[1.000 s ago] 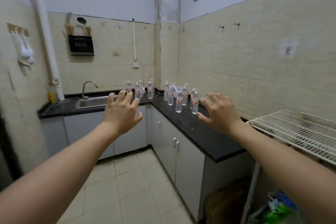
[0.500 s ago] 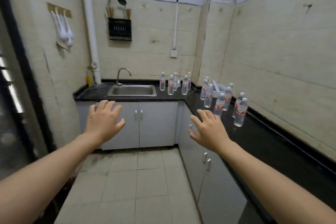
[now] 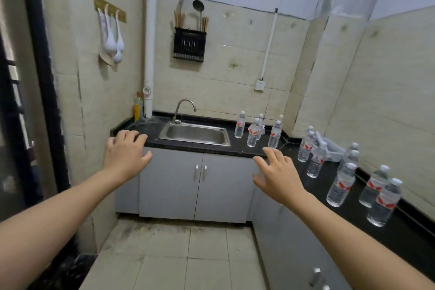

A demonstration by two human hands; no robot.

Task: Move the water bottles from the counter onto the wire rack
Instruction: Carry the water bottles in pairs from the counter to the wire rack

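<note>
Both hands are held out empty, fingers spread wide; the left hand (image 3: pixel 126 152) is raised before the sink (image 3: pixel 195 134); water bottles (image 3: pixel 341 185) are stood upright on the black counter (image 3: pixel 400 231) just right of the right hand (image 3: pixel 277 175).

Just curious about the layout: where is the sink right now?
The sink sits mid-frame in the head view, set into the black counter against the far wall, under the faucet, with water bottles standing just right of it.
</note>
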